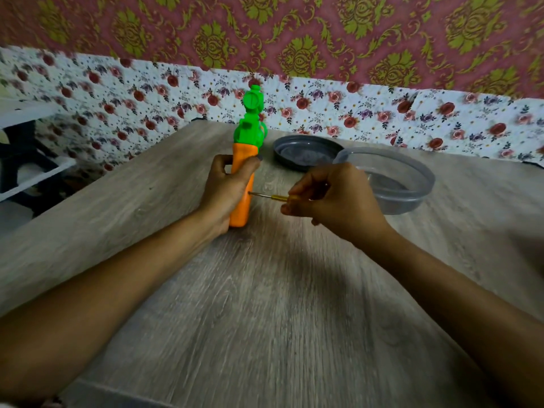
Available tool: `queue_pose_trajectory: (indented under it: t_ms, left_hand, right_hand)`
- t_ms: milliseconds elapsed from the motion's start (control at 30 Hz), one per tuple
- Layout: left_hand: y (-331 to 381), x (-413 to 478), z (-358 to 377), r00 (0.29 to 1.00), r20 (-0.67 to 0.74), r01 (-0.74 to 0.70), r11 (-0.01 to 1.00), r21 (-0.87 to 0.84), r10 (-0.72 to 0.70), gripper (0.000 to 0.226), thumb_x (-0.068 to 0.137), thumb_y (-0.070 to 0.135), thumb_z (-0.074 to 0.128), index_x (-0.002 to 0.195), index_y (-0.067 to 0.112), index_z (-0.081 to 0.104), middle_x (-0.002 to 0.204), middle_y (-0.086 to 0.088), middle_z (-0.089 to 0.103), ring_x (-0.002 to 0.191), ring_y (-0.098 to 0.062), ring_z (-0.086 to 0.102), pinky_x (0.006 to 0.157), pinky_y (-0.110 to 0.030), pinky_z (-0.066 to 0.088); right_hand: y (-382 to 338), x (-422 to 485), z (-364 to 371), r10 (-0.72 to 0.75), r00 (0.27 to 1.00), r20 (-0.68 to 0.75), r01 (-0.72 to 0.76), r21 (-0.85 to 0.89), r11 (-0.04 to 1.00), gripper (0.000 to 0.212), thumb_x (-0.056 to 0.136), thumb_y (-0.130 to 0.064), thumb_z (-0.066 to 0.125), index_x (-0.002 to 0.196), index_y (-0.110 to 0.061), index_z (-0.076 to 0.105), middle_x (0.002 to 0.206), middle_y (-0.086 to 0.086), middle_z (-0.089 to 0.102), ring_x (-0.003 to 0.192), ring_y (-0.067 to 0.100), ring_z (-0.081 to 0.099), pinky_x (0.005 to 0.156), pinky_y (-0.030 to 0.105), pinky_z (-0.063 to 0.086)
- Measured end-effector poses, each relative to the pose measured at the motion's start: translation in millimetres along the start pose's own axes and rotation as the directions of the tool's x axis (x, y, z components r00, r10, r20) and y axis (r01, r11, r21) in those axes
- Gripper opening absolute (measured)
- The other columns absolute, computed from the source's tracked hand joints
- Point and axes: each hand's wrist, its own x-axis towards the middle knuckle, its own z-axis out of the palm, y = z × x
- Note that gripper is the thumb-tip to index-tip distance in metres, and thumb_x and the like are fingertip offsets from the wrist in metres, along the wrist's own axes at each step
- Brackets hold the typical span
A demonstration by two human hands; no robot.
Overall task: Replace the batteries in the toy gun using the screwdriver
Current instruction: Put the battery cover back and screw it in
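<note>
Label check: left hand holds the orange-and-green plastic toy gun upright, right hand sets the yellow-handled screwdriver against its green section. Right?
No. In the head view the right hand sets the yellow-handled screwdriver against the orange section of the orange-and-green plastic toy gun; the left hand holds it upright.

On tabletop, toy gun stands upright; screwdriver touches its right side; lid behind right; bowl right of lid.
</note>
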Motion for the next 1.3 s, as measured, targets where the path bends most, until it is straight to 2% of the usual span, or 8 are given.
queue_pose_trajectory:
  t_ms: [233,400,467,600,800,933,1133,1300]
  left_hand:
    - [2,-2,1,1.000,0.004,-0.012,0.999,0.034,0.011,0.029,0.085,0.036,0.059,0.105,0.020,0.045,0.084,0.007,0.050,0.074,-0.005,0.050,0.061,-0.024,0.038]
    - [0,1,0,1.000,-0.018,-0.014,1.000,0.019,0.014,0.024,0.084,0.035,0.062,0.098,0.021,0.048,0.083,0.006,0.053,0.079,-0.011,0.053,0.067,-0.027,0.040]
    - [-1,2,-1,1.000,-0.024,-0.016,1.000,0.015,0.016,0.027,0.084,0.035,0.062,0.101,0.019,0.049,0.084,0.006,0.053,0.080,-0.011,0.053,0.067,-0.027,0.041]
    - [-1,1,-1,1.000,0.004,-0.021,0.999,0.029,0.021,0.033,0.084,0.037,0.061,0.107,0.019,0.047,0.086,0.007,0.052,0.077,-0.007,0.052,0.063,-0.024,0.040]
    - [1,2,-2,1.000,0.002,-0.014,1.000,0.027,0.014,0.030,0.084,0.036,0.060,0.104,0.020,0.046,0.084,0.007,0.052,0.077,-0.008,0.051,0.064,-0.026,0.041]
    - [0,1,-2,1.000,0.013,-0.003,1.000,0.019,0.002,0.031,0.084,0.037,0.061,0.106,0.020,0.046,0.086,0.007,0.052,0.078,-0.008,0.052,0.064,-0.027,0.040]
    - [2,0,0,1.000,0.008,-0.027,0.999,0.045,0.026,0.030,0.084,0.035,0.061,0.103,0.019,0.045,0.082,0.007,0.050,0.073,-0.006,0.050,0.060,-0.025,0.038]
    - [2,-1,0,1.000,0.003,-0.030,0.998,0.057,0.030,0.030,0.084,0.036,0.061,0.103,0.019,0.046,0.082,0.007,0.051,0.073,-0.006,0.051,0.061,-0.025,0.039]
  right_hand:
    - [-8,0,-2,0.145,0.987,0.065,-0.146,0.002,0.989,0.023,0.081,-0.026,0.067,0.066,-0.008,0.067,0.054,0.003,0.061,0.034,0.002,0.049,0.036,0.012,0.036]
    - [-9,-3,-2,0.129,0.964,0.233,-0.139,0.027,0.990,0.018,0.077,-0.020,0.071,0.089,-0.012,0.061,0.081,0.006,0.064,0.058,0.015,0.059,0.044,0.022,0.049]
    - [-7,-3,-1,0.044,0.984,0.172,-0.041,-0.021,0.999,0.027,0.068,-0.014,0.078,0.089,-0.012,0.061,0.084,0.009,0.067,0.056,0.014,0.060,0.049,0.023,0.053]
    - [-6,-1,-1,-0.042,0.999,-0.006,0.042,-0.089,0.995,0.016,0.068,-0.019,0.078,0.079,-0.011,0.070,0.071,0.006,0.071,0.054,0.008,0.061,0.061,0.027,0.055]
    - [-9,0,-2,0.031,0.996,0.084,-0.024,-0.088,0.996,0.015,0.084,-0.024,0.063,0.081,-0.010,0.069,0.069,0.008,0.070,0.052,0.013,0.064,0.046,0.018,0.051]
    - [-11,-2,-3,0.070,0.979,0.192,-0.069,-0.013,0.998,0.034,0.071,-0.015,0.076,0.100,-0.014,0.058,0.087,0.005,0.065,0.065,0.022,0.067,0.048,0.027,0.056]
    - [-6,-2,-2,-0.099,0.993,-0.059,0.092,-0.120,0.989,0.018,0.064,-0.017,0.082,0.079,-0.012,0.072,0.065,-0.002,0.066,0.046,-0.001,0.056,0.054,0.015,0.050]
    - [-9,-3,-2,-0.051,0.999,-0.018,0.048,-0.140,0.989,0.014,0.074,-0.025,0.073,0.075,-0.011,0.073,0.059,0.004,0.068,0.044,0.006,0.057,0.046,0.014,0.046]
